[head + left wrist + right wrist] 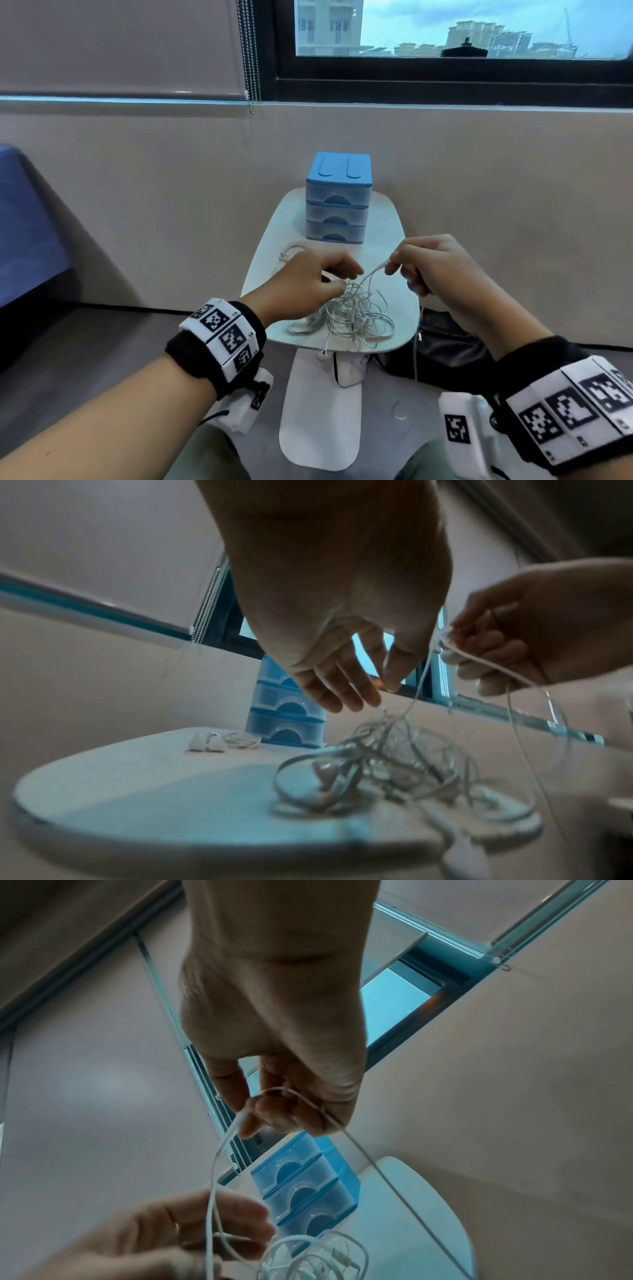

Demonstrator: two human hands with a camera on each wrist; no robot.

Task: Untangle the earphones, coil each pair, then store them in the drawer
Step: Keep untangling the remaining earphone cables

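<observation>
A tangle of white earphones point(356, 313) point(394, 764) point(308, 1259) lies on the near part of the small white table point(387, 233) point(137, 791). My right hand point(390, 265) point(253, 1115) point(452, 642) pinches one cable end above the tangle, and a strand hangs from its curled fingers past the table edge. My left hand point(344, 277) point(369, 693) hovers over the tangle's top with relaxed, straight fingers, beside the lifted strand. One coiled pair point(291, 248) point(240, 739) lies behind it. The blue three-drawer unit point(337, 198) point(284, 718) point(304, 1191) stands at the table's back, all drawers closed.
One earbud point(322, 354) dangles over the table's front edge. A black bag point(452, 342) lies on the floor right of the table. A blue bed point(20, 222) stands at the far left. The wall and window are close behind the drawers.
</observation>
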